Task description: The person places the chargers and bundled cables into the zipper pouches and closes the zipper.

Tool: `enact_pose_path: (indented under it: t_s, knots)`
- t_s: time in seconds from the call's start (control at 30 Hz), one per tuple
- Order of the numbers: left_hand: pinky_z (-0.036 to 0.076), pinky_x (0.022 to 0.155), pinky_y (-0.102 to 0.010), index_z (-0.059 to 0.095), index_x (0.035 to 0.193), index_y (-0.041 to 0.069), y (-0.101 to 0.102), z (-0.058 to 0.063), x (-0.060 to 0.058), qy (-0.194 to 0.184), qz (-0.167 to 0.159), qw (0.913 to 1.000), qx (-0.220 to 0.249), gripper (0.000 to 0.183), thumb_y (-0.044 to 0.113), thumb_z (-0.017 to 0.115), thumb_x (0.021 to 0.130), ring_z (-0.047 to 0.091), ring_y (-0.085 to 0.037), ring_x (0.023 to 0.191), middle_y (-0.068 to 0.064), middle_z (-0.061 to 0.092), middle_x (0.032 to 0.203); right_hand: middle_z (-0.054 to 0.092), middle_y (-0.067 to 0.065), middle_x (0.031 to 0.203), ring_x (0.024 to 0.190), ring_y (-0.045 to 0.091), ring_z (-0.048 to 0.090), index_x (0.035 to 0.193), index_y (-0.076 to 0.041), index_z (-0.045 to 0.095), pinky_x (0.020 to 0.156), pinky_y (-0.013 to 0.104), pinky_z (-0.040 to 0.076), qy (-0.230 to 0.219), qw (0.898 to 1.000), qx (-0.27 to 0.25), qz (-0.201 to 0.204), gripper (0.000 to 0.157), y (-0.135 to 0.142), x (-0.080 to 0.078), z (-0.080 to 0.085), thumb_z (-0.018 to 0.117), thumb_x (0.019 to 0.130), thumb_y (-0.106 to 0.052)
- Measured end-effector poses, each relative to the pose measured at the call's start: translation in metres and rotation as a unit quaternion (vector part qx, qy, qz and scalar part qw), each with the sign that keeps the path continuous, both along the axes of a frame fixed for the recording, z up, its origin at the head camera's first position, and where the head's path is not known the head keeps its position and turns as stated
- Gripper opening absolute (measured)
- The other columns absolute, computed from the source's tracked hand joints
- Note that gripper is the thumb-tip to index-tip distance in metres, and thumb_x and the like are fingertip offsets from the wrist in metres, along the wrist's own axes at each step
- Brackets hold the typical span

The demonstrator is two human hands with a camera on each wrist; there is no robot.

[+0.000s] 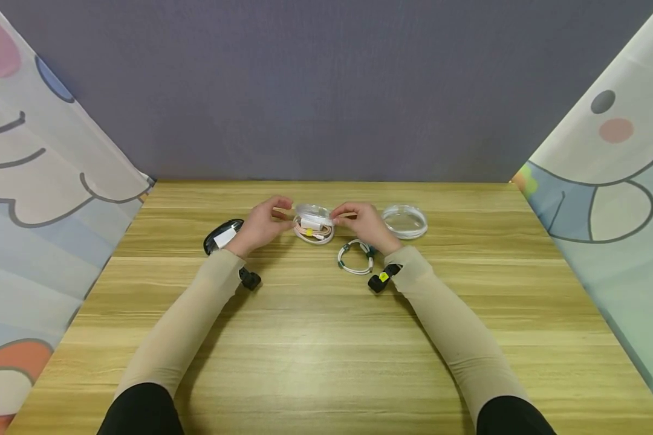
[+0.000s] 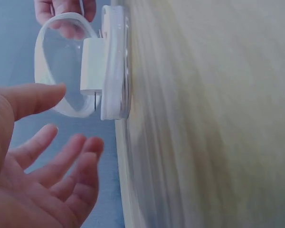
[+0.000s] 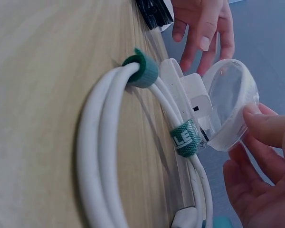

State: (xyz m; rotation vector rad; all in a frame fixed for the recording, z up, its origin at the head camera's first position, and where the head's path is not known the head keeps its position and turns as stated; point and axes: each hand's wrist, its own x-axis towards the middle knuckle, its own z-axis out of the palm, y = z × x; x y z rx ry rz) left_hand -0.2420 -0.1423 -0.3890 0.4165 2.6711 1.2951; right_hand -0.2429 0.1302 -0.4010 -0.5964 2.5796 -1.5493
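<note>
A round white-rimmed case point(image 1: 314, 240) lies at the table's far middle, with a white charger plug point(image 3: 197, 92) and coiled cable inside. Its clear round lid point(image 3: 230, 99) stands raised at a slant over the plug. The thumb and fingers of my right hand point(image 1: 366, 225) pinch the lid's rim from the right. On the case's left side my left hand point(image 1: 261, 225) is held with fingers spread and relaxed, nothing in its grasp; in the left wrist view its thumb tip point(image 2: 57, 93) overlaps the lid's edge.
A white cable coil with green straps point(image 1: 355, 272) lies just in front of the right hand. Behind it to the right sits a clear round case point(image 1: 405, 235). A black bundle with a white label point(image 1: 211, 243) lies by the left wrist. A grey panel point(image 1: 332, 90) borders the table's back.
</note>
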Motion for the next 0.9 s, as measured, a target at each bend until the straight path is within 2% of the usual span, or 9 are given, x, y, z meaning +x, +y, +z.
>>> enact_pose_path:
  t_s: [0.1,0.27,0.47,0.67,0.9]
  knots:
    - [0.049,0.095,-0.049,0.045,0.149,0.012,0.0013,-0.0001,-0.0012,-0.028,-0.022,0.9992,0.017,0.061,0.018,0.071,0.094,0.055,-0.033,0.125,-0.010,0.047,0.148,0.069,0.003,0.119,0.114,0.020,0.061,0.103,-0.012,0.076,0.096,0.036,0.050,-0.008,1.000,0.010,0.018,0.012,-0.0005,0.0007,0.0001,0.071,0.093,-0.014]
    - [0.050,0.095,-0.049,0.056,0.140,0.015,0.0024,-0.0011,-0.0013,-0.059,-0.044,0.9970,0.021,0.046,0.022,0.068,0.096,0.054,-0.032,0.126,-0.008,0.051,0.145,0.062,0.009,0.130,0.121,0.024,0.056,0.101,-0.007,0.076,0.101,0.038,0.047,-0.012,0.999,0.015,0.046,0.010,-0.0018,0.0012,-0.0001,0.072,0.091,-0.010]
    - [0.051,0.093,-0.047,0.064,0.130,0.015,0.0014,-0.0023,-0.0006,-0.060,-0.038,0.9975,-0.002,0.033,0.022,0.064,0.097,0.058,-0.031,0.122,-0.010,0.056,0.140,0.057,0.009,0.134,0.120,0.028,0.056,0.098,-0.007,0.077,0.100,0.040,0.048,-0.020,0.997,0.048,0.063,0.008,-0.0026,0.0010,0.0020,0.071,0.092,-0.006]
    - [0.052,0.090,-0.046,0.067,0.123,0.013,0.0007,-0.0019,0.0000,-0.056,-0.036,0.9978,0.003,0.027,0.019,0.064,0.097,0.059,-0.030,0.118,-0.011,0.056,0.139,0.056,0.005,0.136,0.119,0.026,0.056,0.098,-0.010,0.078,0.098,0.038,0.048,-0.019,0.993,0.095,0.072,0.010,-0.0034,-0.0013,0.0023,0.074,0.090,-0.005]
    - [0.052,0.082,-0.043,0.068,0.116,0.016,-0.0005,-0.0016,0.0029,-0.055,-0.029,0.9980,-0.012,0.023,0.029,0.065,0.097,0.062,-0.027,0.109,-0.007,0.060,0.131,0.056,0.007,0.137,0.120,0.027,0.055,0.100,-0.007,0.078,0.097,0.040,0.048,-0.020,0.992,0.097,0.084,0.012,-0.0058,0.0038,0.0044,0.073,0.089,-0.004]
